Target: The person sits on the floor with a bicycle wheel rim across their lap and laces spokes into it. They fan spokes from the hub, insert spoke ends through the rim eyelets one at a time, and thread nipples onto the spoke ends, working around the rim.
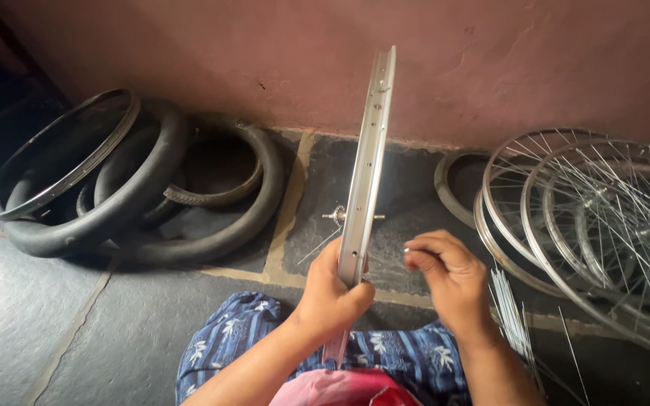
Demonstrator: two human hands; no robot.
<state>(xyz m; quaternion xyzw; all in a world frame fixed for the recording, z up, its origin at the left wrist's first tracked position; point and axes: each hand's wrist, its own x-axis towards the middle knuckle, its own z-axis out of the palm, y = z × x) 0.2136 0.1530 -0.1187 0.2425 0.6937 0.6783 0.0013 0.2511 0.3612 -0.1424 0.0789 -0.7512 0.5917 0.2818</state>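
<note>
L hand [331, 295] clamped on bare rim [366, 180], upright, edge-on over my lap. R hand [445, 274] fingertips pinched on thin spoke near hub [338, 216]. Keep rim steady; feed spoke straight.

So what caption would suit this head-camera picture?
Left hand holds a wheel rim edge-on; right hand pinches at its spokes, tyres left, wheels right.

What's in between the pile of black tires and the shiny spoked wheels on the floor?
In the head view, the upright silver rim stands between the black tires and the spoked wheels, held by the left hand, its hub axle behind.
</note>
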